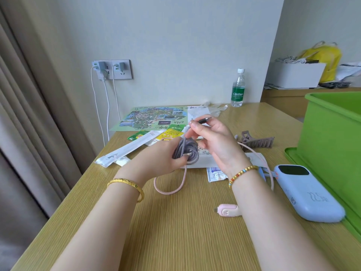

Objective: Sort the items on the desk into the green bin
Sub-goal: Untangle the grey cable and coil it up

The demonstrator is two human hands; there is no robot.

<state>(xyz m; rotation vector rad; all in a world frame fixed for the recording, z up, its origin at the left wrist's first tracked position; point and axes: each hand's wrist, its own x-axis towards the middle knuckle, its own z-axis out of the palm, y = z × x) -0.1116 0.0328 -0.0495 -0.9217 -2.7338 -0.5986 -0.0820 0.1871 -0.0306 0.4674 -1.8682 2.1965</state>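
Centrally, above the tabletop [175, 227]: left hand [162, 159] curled round one coil of grey cable [186, 153], held off the surface. Right hand [213, 139] pinching the free end of the same cable between thumb and fingertips, dark plug [204, 120] pointing up and to the right, long axis slanted away from the viewer. Below the hands, one pink cable [172, 189] lying in a loop, its pink plug [228, 211] resting nearer, tip pointing left. Just right of that, one pale blue power bank [306, 194], long axis running from far-left to near-right, touching the green lid [293, 155] beneath the one green bin [332, 137] at the right edge. Behind the right hand, one brown hair claw [257, 141]. Farther left, one long white sachet [127, 150], several small packets, one printed map [152, 117]. Near the wall, one upright water bottle [238, 89].
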